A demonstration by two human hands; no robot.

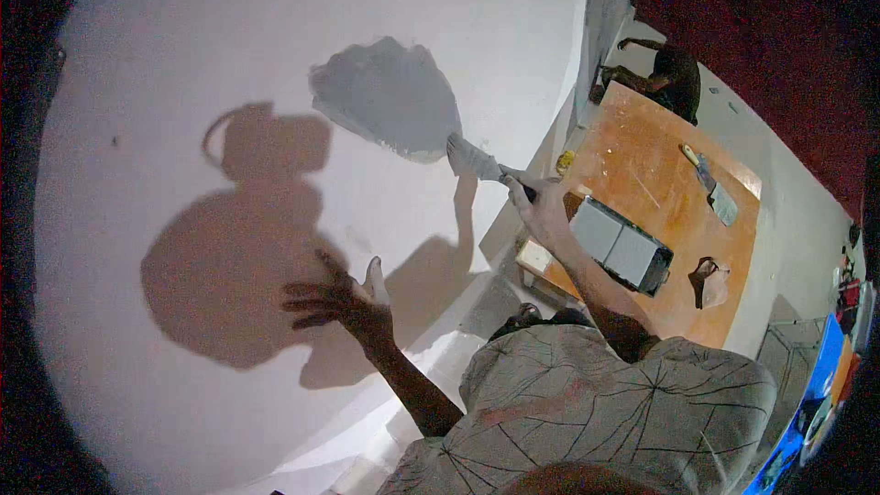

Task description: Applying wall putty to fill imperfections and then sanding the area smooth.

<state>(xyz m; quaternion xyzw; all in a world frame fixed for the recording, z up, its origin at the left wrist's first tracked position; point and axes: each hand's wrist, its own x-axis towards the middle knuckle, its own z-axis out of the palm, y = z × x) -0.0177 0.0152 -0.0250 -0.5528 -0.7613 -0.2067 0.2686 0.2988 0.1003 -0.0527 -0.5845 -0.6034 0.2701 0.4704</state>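
A paintbrush (pixel 474 158) with wide grey-coated bristles is held by its dark handle in my right hand (pixel 541 206), whose fingers are closed round it. Its tip meets the pale wall (pixel 385 0) at the lower right edge of an uneven grey patch (pixel 385 96). My left hand (pixel 353 302) is open with fingers spread, close to the wall at the lower left and holding nothing; whether it touches the wall I cannot tell. Shadows of my head and arm fall across the wall.
Right of me stands an orange-brown table (pixel 642 156) bearing a black tray (pixel 657 275) with grey paint, a wide flat tool (pixel 710 185) and a crumpled brownish item (pixel 708 282). A wooden stool (pixel 543 261) sits beside it. Beyond, another person (pixel 676 78) crouches.
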